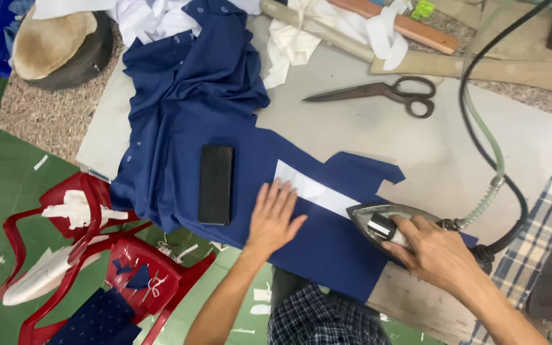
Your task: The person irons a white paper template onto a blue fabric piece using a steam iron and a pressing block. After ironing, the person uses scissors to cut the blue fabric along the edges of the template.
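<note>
Navy blue cloth lies spread over a pale grey pressing pad. A white strip of interfacing rests on the cloth's near part. My left hand lies flat on the blue cloth, fingers apart, just left of the white strip. My right hand grips the handle of a steam iron, whose pointed tip sits on the cloth at the strip's right end. A black phone lies on the cloth, left of my left hand.
Large scissors lie on the pad at the back. The iron's black cord and green hose curve along the right. Wooden strips and white cloth scraps sit behind. Red plastic chairs stand at lower left.
</note>
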